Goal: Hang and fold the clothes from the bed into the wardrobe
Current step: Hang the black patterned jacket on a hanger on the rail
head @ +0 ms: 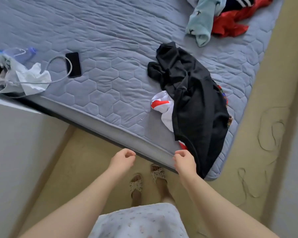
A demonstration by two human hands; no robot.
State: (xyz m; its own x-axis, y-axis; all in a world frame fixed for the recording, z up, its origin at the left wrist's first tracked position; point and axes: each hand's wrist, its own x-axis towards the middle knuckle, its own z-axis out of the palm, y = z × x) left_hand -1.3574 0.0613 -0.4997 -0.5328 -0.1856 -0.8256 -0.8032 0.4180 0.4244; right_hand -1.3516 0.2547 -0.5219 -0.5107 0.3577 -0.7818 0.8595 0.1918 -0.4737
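Head view: left hand [123, 159] & right hand [184, 160] hover loosely curled, empty, lower centre, right one just beside black garment [196, 103] heaped centre-right on bed [110, 40]; I'd pinch its hem w/ both, lift, shake flat.

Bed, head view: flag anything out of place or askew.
The crumpled black garment spills over the near corner of the blue quilted mattress, partly covering a white-and-red garment. A thin loose cord lies tangled on the floor beside it.
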